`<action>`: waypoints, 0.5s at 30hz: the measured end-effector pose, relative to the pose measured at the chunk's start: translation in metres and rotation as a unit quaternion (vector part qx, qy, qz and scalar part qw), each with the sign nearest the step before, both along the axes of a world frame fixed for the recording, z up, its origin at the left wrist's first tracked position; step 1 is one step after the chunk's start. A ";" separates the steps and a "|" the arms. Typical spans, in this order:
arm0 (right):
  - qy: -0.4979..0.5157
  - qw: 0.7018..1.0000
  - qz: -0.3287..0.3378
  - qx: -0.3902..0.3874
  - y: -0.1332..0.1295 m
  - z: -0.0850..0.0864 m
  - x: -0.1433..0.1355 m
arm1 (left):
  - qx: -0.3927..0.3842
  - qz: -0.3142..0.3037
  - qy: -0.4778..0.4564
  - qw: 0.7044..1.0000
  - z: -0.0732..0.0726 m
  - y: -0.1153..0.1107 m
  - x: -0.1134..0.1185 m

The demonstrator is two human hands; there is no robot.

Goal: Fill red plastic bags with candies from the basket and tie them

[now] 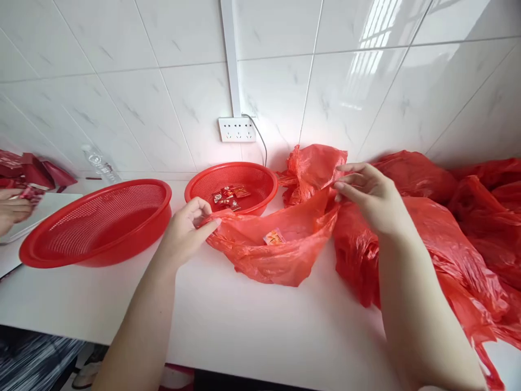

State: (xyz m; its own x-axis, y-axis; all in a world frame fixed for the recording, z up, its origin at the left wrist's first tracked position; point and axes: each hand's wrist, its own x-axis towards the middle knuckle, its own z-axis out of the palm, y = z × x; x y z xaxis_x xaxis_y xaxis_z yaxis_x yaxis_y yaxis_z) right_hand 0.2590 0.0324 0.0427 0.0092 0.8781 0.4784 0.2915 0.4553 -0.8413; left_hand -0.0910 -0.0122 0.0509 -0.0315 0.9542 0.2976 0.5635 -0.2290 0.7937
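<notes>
A thin red plastic bag (280, 263) is stretched between both hands above the white table, its mouth spread wide. My left hand (189, 225) pinches the bag's left edge between thumb and fingers. At the opposite edge, my right hand (366, 193) has thumb and fingertips closed on the plastic. Inside the bag lies a small orange and red packet (274, 237). Just behind it stands a round red plastic basket (260, 198), partly covered by the bag and my left hand, with several small dark red wrapped packets (230, 196) at its bottom.
A larger red basket (158, 233) sits tilted at the left. Filled red plastic bags (435, 228) crowd the right side. Another person's hand (14, 209) holds something red at the far left, near a clear bottle (101, 163). A power socket (237, 130) with a cable is on the tiled wall.
</notes>
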 end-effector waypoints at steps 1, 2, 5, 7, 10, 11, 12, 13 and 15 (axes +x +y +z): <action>0.039 0.999 -0.008 0.019 0.002 0.001 -0.001 | 0.006 -0.006 -0.023 1.000 0.007 0.003 -0.001; 0.065 0.997 -0.010 0.033 0.003 0.002 -0.003 | 0.013 -0.012 -0.046 0.999 0.014 0.006 -0.001; 0.099 0.993 0.018 0.059 0.006 0.009 -0.013 | 0.043 -0.037 -0.112 0.992 0.033 0.015 -0.002; 0.087 0.994 0.034 0.059 0.004 0.014 -0.023 | 0.064 -0.046 -0.134 0.988 0.041 0.020 -0.003; 0.042 0.998 0.021 0.037 0.000 0.018 -0.037 | 0.091 -0.034 -0.127 0.987 0.044 0.025 -0.004; 0.032 0.999 0.015 0.032 -0.001 0.018 -0.041 | 0.093 -0.033 -0.123 0.987 0.044 0.026 -0.004; 0.025 0.999 0.015 0.031 -0.001 0.018 -0.044 | 0.090 -0.036 -0.123 0.988 0.043 0.028 -0.004; 0.021 0.999 0.017 0.032 -0.001 0.017 -0.046 | 0.082 -0.042 -0.124 0.988 0.042 0.030 -0.003; 0.022 0.999 0.034 0.036 0.001 0.015 -0.048 | 0.064 -0.049 -0.136 0.987 0.040 0.034 -0.002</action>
State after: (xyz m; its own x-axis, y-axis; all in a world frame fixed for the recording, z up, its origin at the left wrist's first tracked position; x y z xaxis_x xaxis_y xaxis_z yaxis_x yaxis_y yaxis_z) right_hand 0.2113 0.0335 0.0577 -0.0266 0.8411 0.5402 0.2206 0.5320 -0.8175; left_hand -0.0931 0.0217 0.0914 -0.0359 0.9115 0.4098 0.3034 -0.3807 0.8735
